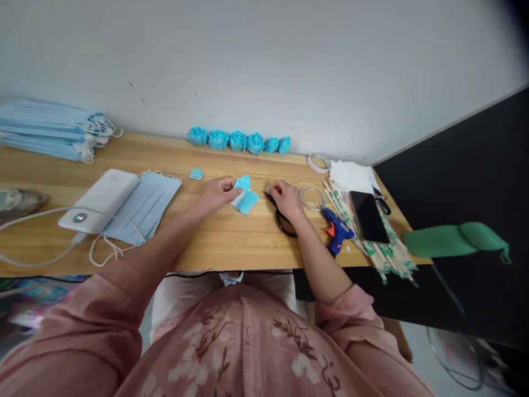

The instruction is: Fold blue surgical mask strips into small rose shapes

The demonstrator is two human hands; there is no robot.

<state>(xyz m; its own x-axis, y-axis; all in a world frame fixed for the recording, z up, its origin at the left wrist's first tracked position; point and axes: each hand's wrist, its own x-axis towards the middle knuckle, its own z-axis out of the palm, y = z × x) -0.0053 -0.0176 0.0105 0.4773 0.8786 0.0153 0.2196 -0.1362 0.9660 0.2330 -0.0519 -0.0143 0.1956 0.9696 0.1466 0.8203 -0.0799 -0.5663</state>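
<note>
Between its fingertips my left hand [223,193] pinches a small blue petal [243,182] of thin pleated cloth, held just over the table. Below that petal lie several small cut pieces of blue and white mask cloth [248,203]. My right hand [286,197] is closed in a pinch a short way to the right; what its fingertips hold, if anything, is too small to make out. Black-handled scissors [285,225] lie under and beside this hand, partly hidden by it. A loose blue petal [196,173] rests left of my left hand.
Several blue cloth flowers [238,140] line the wall. Masks [49,129] are stacked at far left, near a white power bank [99,198]. To the right are tape rolls [318,162], a blue glue gun [338,230], a phone [368,216], wrapped chopsticks [388,256] and a green bottle [438,241].
</note>
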